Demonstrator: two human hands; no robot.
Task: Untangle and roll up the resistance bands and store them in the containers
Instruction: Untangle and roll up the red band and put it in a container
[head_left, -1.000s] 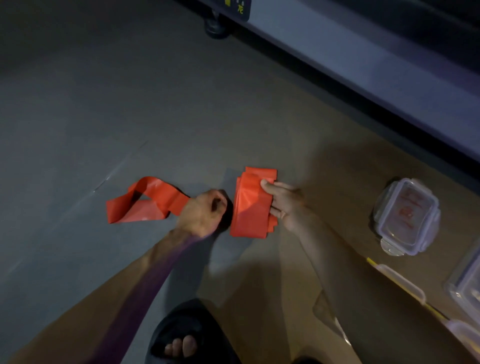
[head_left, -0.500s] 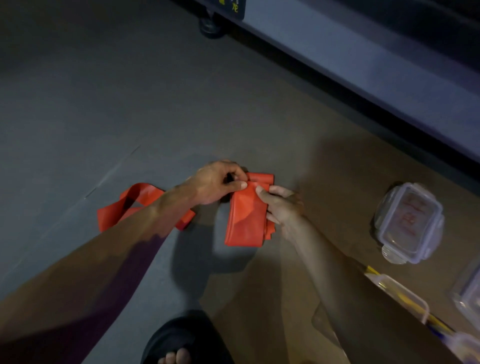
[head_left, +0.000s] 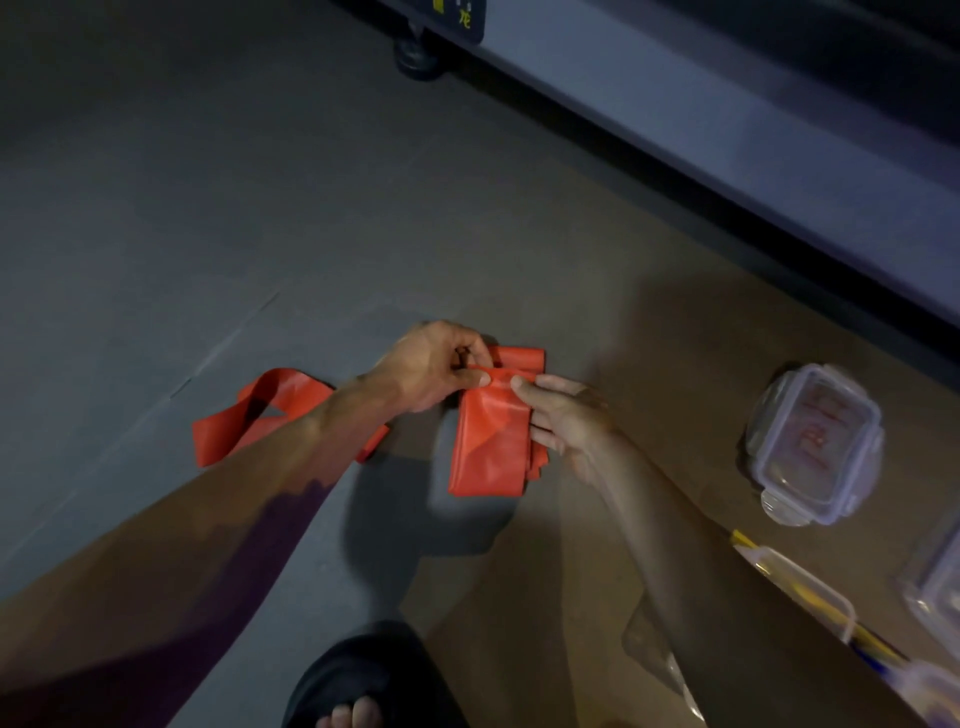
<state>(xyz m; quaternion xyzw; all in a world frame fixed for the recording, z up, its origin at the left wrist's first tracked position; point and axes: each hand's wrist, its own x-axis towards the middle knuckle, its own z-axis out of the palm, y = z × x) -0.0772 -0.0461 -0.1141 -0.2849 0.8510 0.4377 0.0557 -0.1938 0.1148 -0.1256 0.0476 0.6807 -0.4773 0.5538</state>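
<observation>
Two hands met over a red band (head_left: 488, 447) on the floor (head_left: 208, 208). Its loose tail trailed left under the left forearm. The left hand (head_left: 431, 366) pinched the folded stack's top edge; the right hand (head_left: 563, 421) gripped the stack's right side, fingers curled round it. Well right sat a closed container (head_left: 815, 441) on brown cardboard (head_left: 649, 338).
</observation>
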